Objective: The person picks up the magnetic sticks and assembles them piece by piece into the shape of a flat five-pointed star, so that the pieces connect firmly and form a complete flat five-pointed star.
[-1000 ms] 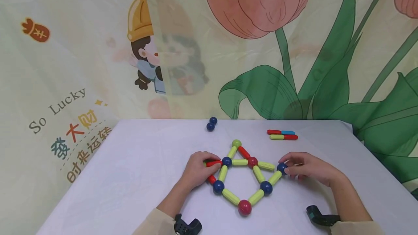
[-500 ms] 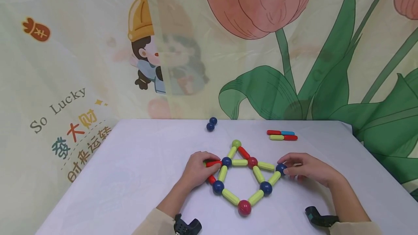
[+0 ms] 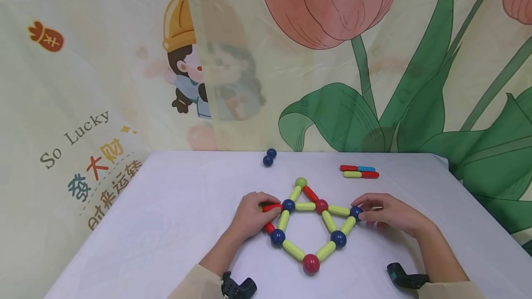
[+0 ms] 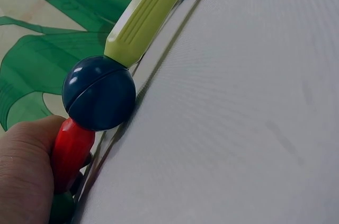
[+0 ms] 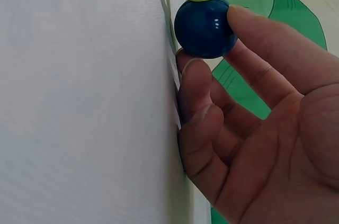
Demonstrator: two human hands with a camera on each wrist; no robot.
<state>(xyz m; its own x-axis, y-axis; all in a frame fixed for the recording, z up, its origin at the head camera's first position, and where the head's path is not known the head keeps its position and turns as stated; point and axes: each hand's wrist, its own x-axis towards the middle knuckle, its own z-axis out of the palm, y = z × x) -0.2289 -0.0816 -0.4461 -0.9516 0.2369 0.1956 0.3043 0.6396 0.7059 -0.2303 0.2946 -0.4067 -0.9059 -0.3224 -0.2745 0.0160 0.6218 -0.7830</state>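
Blue ball [image 3: 355, 213] leftward (right hand's [image 3: 395, 214] pinch)

Six glossy dark-blue balls [image 3: 338, 239] in all: four linked up, two set apart. Two glossy red balls [image 3: 311, 264]. One light-green ball [image 3: 301, 182], plus one green piece [image 4: 62, 209] too covered to class. Nine ribbed yellow-green rods [image 3: 293, 250]: eight linked, one apart. Five faceted red rods [image 3: 310, 193]: three linked, two apart. One light-blue rod [image 3: 366, 169]. Two black wrist-worn devices [image 3: 407, 278], two beige sleeves [image 3: 450, 290], one left hand [image 3: 251, 216], one right hand [image 3: 392, 213]. One white-covered tabletop [image 3: 174, 206].
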